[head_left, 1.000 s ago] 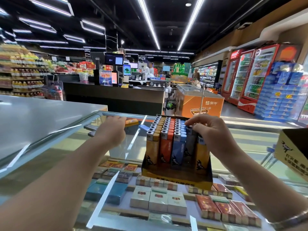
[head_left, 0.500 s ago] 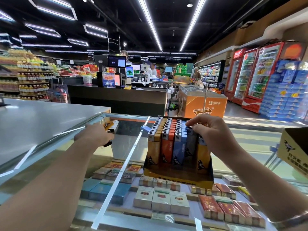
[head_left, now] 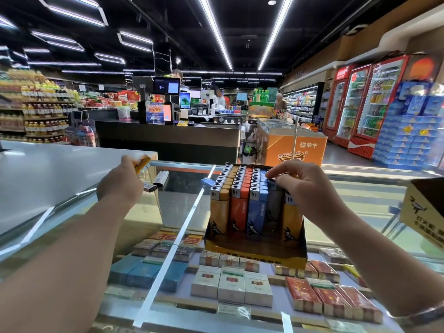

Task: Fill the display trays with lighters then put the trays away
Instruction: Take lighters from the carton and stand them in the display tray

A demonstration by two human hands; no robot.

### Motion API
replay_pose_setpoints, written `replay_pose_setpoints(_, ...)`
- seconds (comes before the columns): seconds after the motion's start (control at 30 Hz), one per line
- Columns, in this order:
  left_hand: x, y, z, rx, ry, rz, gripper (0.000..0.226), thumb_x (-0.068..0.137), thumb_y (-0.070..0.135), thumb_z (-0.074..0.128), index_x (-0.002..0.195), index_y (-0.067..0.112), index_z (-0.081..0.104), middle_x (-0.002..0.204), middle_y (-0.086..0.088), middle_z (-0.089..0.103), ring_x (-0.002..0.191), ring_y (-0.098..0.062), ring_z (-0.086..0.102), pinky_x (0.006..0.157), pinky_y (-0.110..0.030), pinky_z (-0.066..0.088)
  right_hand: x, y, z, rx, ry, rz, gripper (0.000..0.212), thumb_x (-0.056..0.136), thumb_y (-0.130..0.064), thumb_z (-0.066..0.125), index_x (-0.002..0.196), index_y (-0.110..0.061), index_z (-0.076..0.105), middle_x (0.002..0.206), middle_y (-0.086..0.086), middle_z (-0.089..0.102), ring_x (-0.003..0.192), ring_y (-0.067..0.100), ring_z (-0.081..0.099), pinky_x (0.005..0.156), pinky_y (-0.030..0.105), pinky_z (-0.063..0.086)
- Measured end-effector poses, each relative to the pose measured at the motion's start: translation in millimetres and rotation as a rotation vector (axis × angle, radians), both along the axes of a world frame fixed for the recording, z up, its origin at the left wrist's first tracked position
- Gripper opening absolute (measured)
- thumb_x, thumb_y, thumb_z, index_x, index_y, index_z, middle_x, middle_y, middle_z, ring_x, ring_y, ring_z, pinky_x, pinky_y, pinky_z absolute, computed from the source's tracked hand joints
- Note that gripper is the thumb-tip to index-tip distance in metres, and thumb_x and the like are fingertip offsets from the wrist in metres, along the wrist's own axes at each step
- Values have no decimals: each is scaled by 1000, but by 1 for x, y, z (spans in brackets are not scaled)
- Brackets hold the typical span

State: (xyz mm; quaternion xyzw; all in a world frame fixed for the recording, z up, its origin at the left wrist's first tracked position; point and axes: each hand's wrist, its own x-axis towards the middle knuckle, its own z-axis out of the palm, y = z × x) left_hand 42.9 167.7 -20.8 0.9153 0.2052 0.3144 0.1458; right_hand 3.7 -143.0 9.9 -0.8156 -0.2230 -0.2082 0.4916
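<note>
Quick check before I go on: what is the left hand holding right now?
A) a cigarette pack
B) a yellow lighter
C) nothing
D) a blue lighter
B: the left hand grips a yellow lighter above the glass counter, left of the display tray.

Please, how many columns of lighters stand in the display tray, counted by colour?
Yellow columns: 2
Orange-red column: 1
Blue column: 1
Grey column: 1
Total: 5 columns in the display tray
</note>
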Motion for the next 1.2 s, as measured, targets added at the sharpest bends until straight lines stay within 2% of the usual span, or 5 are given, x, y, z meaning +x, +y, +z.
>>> replay_pose_setpoints(0.27,7,-12,1,228,363,-7,28,92,14,45,119,16,50,90,-5,55,79,-19,53,56,-27,37,0,0,0,-31,-7,-24,29,88,-5,50,76,-26,66,95,1,60,107,27,49,81,40,46)
replay_pose_setpoints(0.6,-12,-23,25,289,523,37,13,85,19,57,97,14,55,84,-4,59,78,-17,56,65,-29,44,-5,1,5,-56,-17,-16,28,89,-3,49,77,-23,64,87,-7,56,92,14,50,55,2,37)
replay_pose_setpoints(0.87,-36,-59,51,-505,-102,-820,8,79,17,66,86,15,64,75,-2,64,61,-1,61,50,-10,43,-7,0,6,-84,-41,-37,24,88,-5,53,78,-23,65,91,-7,60,99,16,52,73,24,42)
replay_pose_setpoints(1.1,-55,-91,63,-985,-340,-1083,17,72,28,62,85,17,65,72,5,70,56,-2,58,43,-15,43,-19,4,16,-86,-218,-107,15,87,-11,58,86,-25,66,87,-16,59,94,6,51,72,-3,29)
replay_pose_setpoints(1.2,-58,-99,64,-1053,-399,-1154,15,75,27,62,85,16,65,73,3,69,59,-4,59,44,-15,43,-31,13,18,-125,-328,-43,12,85,-19,62,94,-27,64,83,-24,56,90,2,54,82,13,38)
